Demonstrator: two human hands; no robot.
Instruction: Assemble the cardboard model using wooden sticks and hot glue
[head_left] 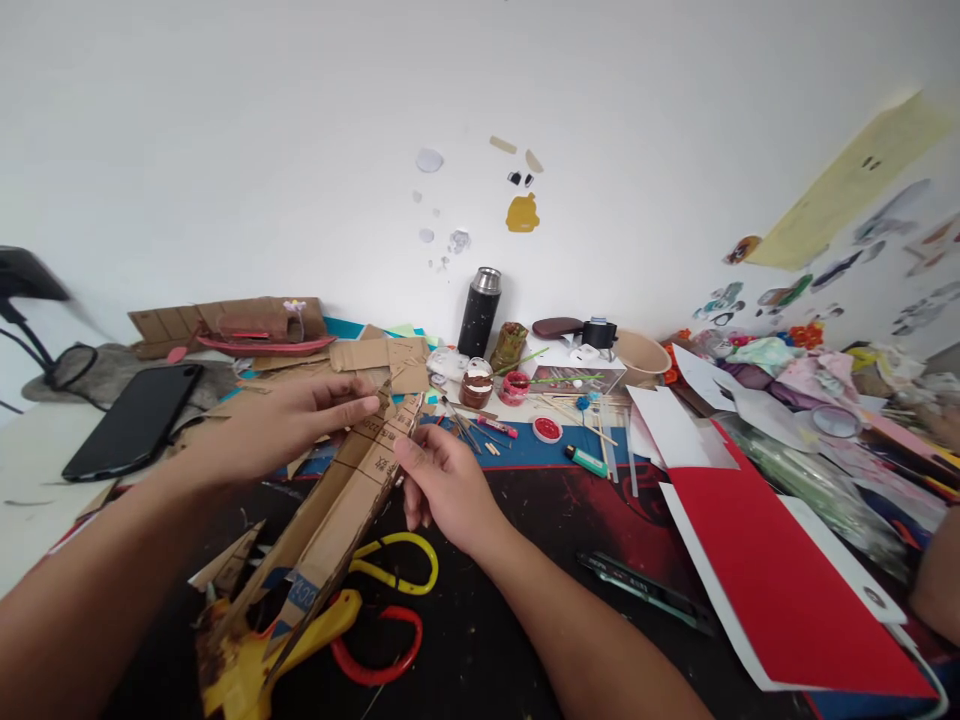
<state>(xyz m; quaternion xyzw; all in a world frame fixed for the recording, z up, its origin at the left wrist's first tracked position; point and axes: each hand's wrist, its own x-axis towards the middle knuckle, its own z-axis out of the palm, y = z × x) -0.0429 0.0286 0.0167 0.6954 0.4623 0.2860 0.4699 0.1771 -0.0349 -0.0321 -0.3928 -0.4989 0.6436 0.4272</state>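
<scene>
A long folded strip of brown cardboard (346, 515), printed with black characters and a blue patch, slants up from the lower left between my hands. My left hand (311, 415) pinches its far end from the left, thumb and fingers closed. On the right edge, my right hand (450, 490) grips the same strip with its thumb on top. Under the near end lies a yellow glue gun (304, 645), partly covered by the cardboard. Scissors with one yellow and one red handle (409, 655) rest beside it, their blades hidden.
A black phone (135, 420) lies at the left, near a red paper boat model (266, 345). Behind stand a black thermos (480, 312) and open paint jars (476, 388). To the right are a utility knife (645, 590), a green lighter (587, 462) and red card (799, 580).
</scene>
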